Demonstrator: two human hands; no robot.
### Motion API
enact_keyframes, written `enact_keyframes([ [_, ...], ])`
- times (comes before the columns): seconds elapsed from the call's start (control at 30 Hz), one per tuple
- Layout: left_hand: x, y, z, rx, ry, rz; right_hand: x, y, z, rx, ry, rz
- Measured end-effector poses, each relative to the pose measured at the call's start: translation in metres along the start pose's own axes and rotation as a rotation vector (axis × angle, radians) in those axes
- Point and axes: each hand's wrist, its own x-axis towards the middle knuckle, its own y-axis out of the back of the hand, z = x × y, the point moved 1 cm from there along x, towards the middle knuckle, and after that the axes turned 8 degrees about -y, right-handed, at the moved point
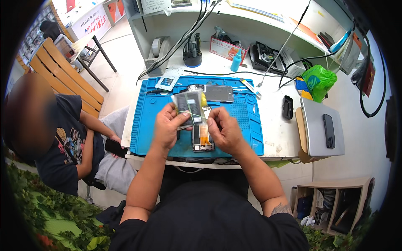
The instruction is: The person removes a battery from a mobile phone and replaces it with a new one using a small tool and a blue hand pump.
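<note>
A: Room and surface? Read the clock from the mat's middle.
B: Tiled floor (119,71), ten o'clock. White desk (274,140), beneath everything at work.
A: Next in size?
B: Seated person (63,138), nine o'clock, dark shirt, black phone in hand. Mat (142,129), blue, on the desk. Laptop (314,113), silver, closed, three o'clock. Bag (320,81), green plastic, between two and three.
A: Hands?
B: Left hand (167,127), nine o'clock: pinching a packet between thumb and fingers. Right hand (225,129), four o'clock: fingers curled, beside the open phone; whether it grips anything, I cannot tell.
A: Smaller lots?
B: Tool stand (192,54), twelve o'clock, behind the mat. Open phone (204,138), six o'clock, flat on the mat, orange ribbon showing. Packet (186,108), clear, dark contents, ten o'clock, raised above the mat. Grey panel (218,93), one o'clock, on the mat. Bottle (236,62), light blue, upright, one o'clock, beyond the panel.
</note>
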Motion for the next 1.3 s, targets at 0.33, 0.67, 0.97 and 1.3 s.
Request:
enact_keyframes([
  [0.33, 0.009, -0.001, 0.019, -0.065, 0.133, -0.117, 0.006, 0.006, -0.008, -0.153, 0.042, -0.012],
  [0.67, 0.015, -0.016, 0.006, -0.114, -0.148, 0.217, -0.005, 0.005, -0.014, -0.111, 0.187, 0.171],
  [0.97, 0.010, -0.018, 0.013, 0.248, -0.306, 0.161, 0.015, 0.016, 0.002, 0.112, 0.076, 0.222],
  [1.3, 0.012, -0.007, 0.029, 0.332, -0.088, -0.172, 0.020, 0.026, 0.022, 0.608, -0.034, 0.504],
])
